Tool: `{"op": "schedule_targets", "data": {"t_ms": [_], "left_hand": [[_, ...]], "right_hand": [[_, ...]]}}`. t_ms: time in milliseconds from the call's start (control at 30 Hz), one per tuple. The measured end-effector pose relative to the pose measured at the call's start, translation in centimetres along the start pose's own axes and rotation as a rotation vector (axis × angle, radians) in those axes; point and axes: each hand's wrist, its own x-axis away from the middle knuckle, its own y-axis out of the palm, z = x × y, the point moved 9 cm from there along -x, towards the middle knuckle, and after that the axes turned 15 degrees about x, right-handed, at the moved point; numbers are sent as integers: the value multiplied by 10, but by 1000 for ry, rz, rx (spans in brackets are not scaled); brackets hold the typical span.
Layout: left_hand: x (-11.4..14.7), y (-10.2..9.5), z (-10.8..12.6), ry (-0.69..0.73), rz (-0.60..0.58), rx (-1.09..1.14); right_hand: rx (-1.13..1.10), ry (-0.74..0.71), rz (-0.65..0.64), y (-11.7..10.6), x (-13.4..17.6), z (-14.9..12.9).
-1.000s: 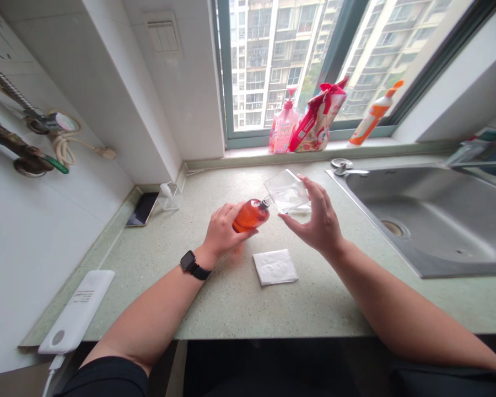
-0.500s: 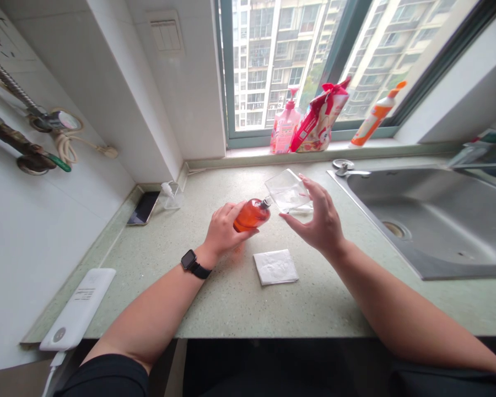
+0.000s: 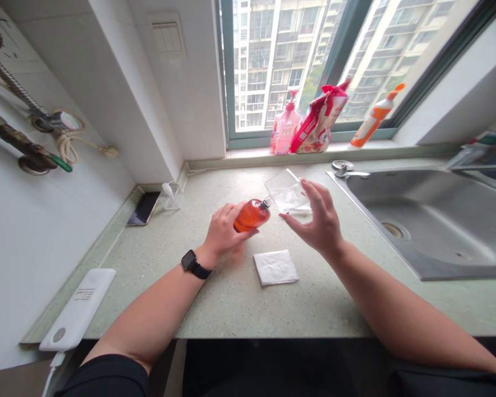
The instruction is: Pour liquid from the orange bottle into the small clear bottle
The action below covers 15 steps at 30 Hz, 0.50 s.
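Observation:
My left hand [image 3: 225, 229] is wrapped round an amber bottle [image 3: 252, 215], tilted with its neck up to the right. In my right hand [image 3: 320, 215], thumb and fingers grip a clear, square-sided container [image 3: 284, 190] by its edges. That container is tilted, and its lower left corner meets the bottle's neck; I cannot tell whether liquid passes between them. Behind it, a white item [image 3: 301, 210] on the counter is partly hidden. A folded white tissue [image 3: 276, 267] lies on the counter just in front of both hands.
A phone [image 3: 144, 208] and a small clear container with a white pump top [image 3: 170, 196] sit in the back left corner. A white power bank [image 3: 77, 309] with a cable lies front left. The steel sink [image 3: 438, 220] is at right. Bottles and a red bag [image 3: 320, 121] line the windowsill.
My right fingers have shifted slightly on the clear container, which stays against the bottle's neck. My left hand and the amber bottle have hardly moved.

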Motion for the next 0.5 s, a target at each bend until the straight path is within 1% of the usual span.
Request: {"op": "schedule_targets", "data": {"t_ms": [233,500], "left_hand": [[0,0,-1,-7,-1,1],[0,0,-2,-8,-3,-2]], "right_hand": [[49,-12,7,1,1,-1],[10,47,-19,4,3,3]]}}
